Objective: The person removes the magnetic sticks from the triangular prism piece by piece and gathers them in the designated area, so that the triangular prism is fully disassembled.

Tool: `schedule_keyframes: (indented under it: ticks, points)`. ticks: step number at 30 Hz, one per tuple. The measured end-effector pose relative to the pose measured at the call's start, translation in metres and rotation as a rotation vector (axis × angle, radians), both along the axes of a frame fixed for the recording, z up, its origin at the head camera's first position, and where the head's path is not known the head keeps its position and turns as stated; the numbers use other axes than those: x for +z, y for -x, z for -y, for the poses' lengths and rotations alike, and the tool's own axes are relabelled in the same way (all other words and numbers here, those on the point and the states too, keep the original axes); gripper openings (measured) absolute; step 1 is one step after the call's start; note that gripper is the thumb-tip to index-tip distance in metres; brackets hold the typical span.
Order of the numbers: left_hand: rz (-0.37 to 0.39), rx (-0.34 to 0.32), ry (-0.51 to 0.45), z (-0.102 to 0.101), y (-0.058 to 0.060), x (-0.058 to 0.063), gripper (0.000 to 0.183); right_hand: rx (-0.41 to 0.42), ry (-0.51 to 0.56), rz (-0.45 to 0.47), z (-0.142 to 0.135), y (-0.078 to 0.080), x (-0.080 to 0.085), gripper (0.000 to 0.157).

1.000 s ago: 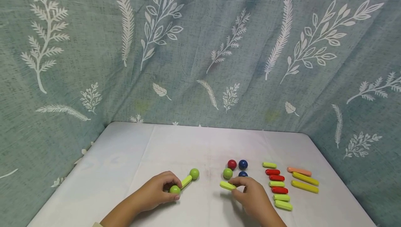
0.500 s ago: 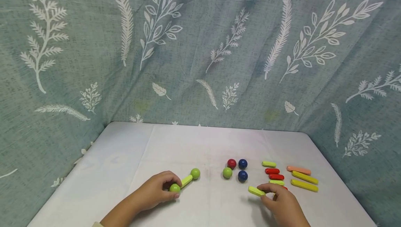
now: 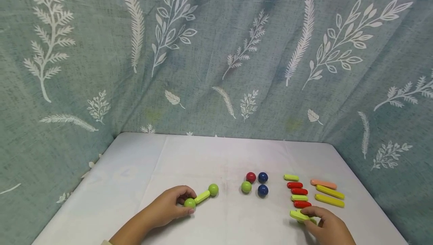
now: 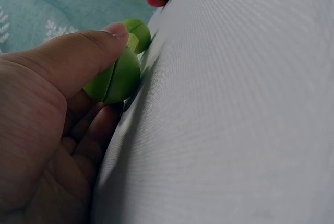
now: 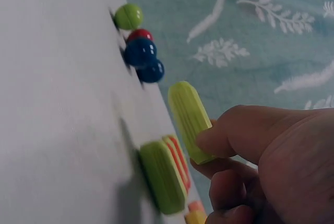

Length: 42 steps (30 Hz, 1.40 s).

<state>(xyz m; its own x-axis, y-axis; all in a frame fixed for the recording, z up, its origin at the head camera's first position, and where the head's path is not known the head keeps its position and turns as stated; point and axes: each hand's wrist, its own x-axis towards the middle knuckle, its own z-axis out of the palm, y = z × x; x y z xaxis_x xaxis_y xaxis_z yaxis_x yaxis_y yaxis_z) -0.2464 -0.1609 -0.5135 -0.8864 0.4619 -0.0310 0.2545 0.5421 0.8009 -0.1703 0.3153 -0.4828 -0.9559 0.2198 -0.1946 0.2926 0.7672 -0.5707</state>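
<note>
My left hand (image 3: 174, 201) pinches a light-green ball (image 3: 190, 203) low over the white table, thumb on one side and fingers on the other. This ball sits at one end of a short yellow-green stick (image 3: 202, 197), whose far end meets a second green ball (image 3: 213, 189). On the right, my right hand (image 3: 328, 224) holds another short yellow-green stick (image 5: 190, 122) between thumb and fingers. In the right wrist view it is raised above a similar stick (image 5: 163, 177) lying at the near end of the stick column. The head view shows it overlapping that end.
Mid-table are a red ball (image 3: 250, 177), a green ball (image 3: 246, 187) and two blue balls (image 3: 262, 190). Short red sticks (image 3: 299, 191) and yellow-green ones form a column. Right of it lie two long yellow sticks (image 3: 329, 200) and an orange stick (image 3: 323, 184). Patterned cloth hangs behind the table.
My right hand has carried the yellow-green stick rightward from near the loose balls to the near end of the column. The left hand stays in place; its ball-and-stick piece has shifted slightly.
</note>
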Motion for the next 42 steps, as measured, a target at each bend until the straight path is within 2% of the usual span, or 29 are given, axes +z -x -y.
schedule_keyframes:
  ticks: [4, 8, 13, 21, 29, 42]
  points:
    - [-0.013, -0.009, -0.002, -0.001, -0.001, 0.001, 0.035, 0.001, -0.039, 0.061, -0.021, -0.002, -0.005, 0.029]
    - [-0.021, -0.008, 0.001, -0.001, -0.001, 0.002, 0.035, -0.015, -0.028, 0.119, -0.037, -0.004, -0.010, 0.031]
    - [-0.018, 0.000, 0.001, 0.000, -0.002, 0.000, 0.035, -0.014, -0.011, 0.137, -0.046, -0.004, -0.017, 0.030]
    - [-0.003, 0.003, 0.008, 0.000, -0.002, 0.000, 0.035, 0.009, 0.014, 0.156, -0.047, -0.005, -0.028, 0.024]
    - [-0.003, -0.001, 0.003, -0.001, -0.002, 0.001, 0.035, 0.033, 0.022, 0.179, -0.047, -0.003, -0.032, 0.026]
    - [0.001, 0.003, 0.017, -0.001, -0.002, 0.002, 0.034, 0.008, -0.015, 0.133, -0.047, -0.003, -0.031, 0.028]
